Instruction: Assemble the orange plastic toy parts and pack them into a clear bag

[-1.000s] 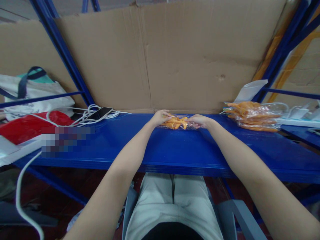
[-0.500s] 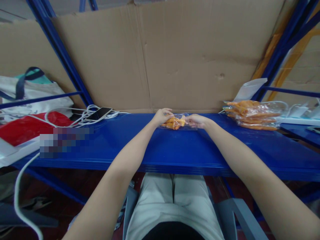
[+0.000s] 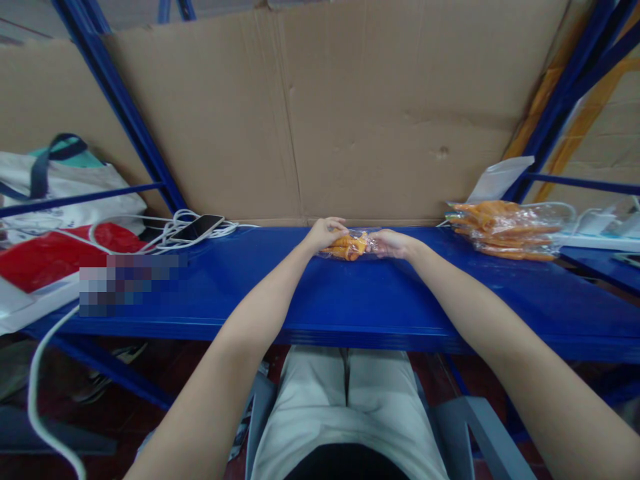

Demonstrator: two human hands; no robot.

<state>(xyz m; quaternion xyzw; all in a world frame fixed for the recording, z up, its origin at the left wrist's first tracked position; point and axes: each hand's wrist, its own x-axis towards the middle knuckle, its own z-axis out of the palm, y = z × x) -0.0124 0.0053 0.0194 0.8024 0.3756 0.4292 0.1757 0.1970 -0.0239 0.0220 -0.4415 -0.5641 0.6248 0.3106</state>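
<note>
A soft orange item (image 3: 349, 248) lies in a clear plastic bag near the back edge of the blue table (image 3: 360, 300). What kind of item it is, I cannot make out. My left hand (image 3: 325, 236) is closed at the bag's left end, thumb and fingers on the plastic. At the other end, my right hand (image 3: 393, 244) grips the bag, its fingertips partly behind the film and against the orange item.
Several similar orange packs (image 3: 505, 230) are stacked at the right. A phone (image 3: 199, 228) lies on coiled white cables (image 3: 167, 237) at left, near a red bag (image 3: 75, 253) and a tote (image 3: 65, 190). A cardboard panel (image 3: 370, 120) stands behind.
My right fingers have shifted slightly at the bag's right end, and the orange item's right part looks more bunched. My left hand stays nearly still. A shoe under the table at left has moved.
</note>
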